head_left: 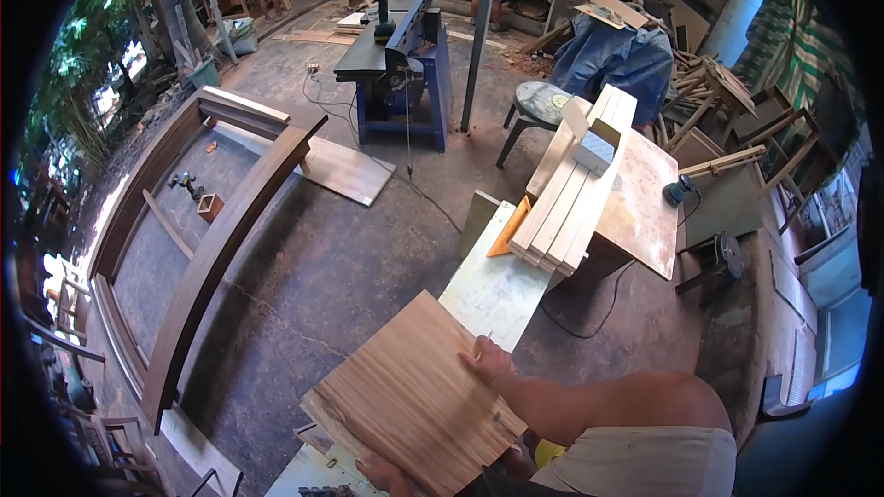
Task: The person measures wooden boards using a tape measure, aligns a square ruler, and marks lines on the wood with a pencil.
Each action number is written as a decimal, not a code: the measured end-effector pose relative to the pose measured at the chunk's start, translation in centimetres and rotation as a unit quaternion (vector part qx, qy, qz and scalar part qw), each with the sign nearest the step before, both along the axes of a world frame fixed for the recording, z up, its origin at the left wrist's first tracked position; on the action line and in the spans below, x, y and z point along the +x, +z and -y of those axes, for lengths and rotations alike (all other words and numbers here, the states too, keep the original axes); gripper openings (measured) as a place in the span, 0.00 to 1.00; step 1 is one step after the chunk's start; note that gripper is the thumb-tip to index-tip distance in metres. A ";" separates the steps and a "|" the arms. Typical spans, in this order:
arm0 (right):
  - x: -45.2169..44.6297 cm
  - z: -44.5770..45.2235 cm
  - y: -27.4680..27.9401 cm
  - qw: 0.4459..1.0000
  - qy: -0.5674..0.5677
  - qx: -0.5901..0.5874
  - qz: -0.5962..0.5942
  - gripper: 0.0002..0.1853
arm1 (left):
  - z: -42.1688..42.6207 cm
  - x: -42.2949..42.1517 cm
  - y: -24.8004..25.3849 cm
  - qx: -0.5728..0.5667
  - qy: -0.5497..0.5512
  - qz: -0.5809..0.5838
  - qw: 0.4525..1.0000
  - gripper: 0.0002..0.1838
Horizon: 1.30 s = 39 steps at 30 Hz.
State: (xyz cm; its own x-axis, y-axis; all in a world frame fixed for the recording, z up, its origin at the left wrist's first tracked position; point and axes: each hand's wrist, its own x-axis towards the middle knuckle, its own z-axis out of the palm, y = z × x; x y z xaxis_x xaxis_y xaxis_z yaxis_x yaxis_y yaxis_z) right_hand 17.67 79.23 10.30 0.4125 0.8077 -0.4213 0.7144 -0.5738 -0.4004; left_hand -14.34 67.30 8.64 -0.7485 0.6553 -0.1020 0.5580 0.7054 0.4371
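Note:
A wide wooden board (414, 387) with striped brown grain lies tilted in front of me. My right hand (490, 361) grips its right edge, fingers bent over the rim; a thin pale tip shows by them, too small to name. At the board's lower left edge, my left hand (383, 476) is closed on it, partly hidden and cut by the bottom of the view. Beyond the board runs a pale work surface (488, 299), carrying an orange triangular square (512, 228) beside a stack of light wood strips (564, 221).
A large dark wooden frame (235, 239) lies on the floor at left. Ahead stands a blue jointer machine (405, 74). A power tool (680, 190) sits on a plywood panel (640, 202). A stool (539, 101), a post (481, 46), floor cables and two people are farther back.

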 end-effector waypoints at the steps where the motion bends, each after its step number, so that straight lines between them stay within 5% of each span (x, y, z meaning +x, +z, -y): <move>1: 0.0 0.0 -0.1 1.000 0.001 0.004 0.000 0.28 | 0.0 0.0 0.2 0.000 0.004 0.019 1.000 0.21; 4: 0.0 0.1 0.0 1.000 0.000 0.006 -0.001 0.28 | 0.5 -1.3 -1.5 -0.030 0.009 0.082 0.996 0.32; 13: -0.1 0.1 0.5 1.000 -0.004 -0.006 -0.009 0.28 | 1.1 -1.9 -5.4 -0.016 0.052 0.053 0.997 0.31; 19: 0.0 0.0 0.6 1.000 -0.003 -0.016 -0.014 0.28 | 0.6 -2.2 -4.9 -0.096 0.083 0.079 0.989 0.31; 39: 0.0 0.0 0.0 1.000 0.005 -0.006 0.010 0.28 | 0.6 -1.9 -4.5 -0.109 0.078 0.056 0.989 0.29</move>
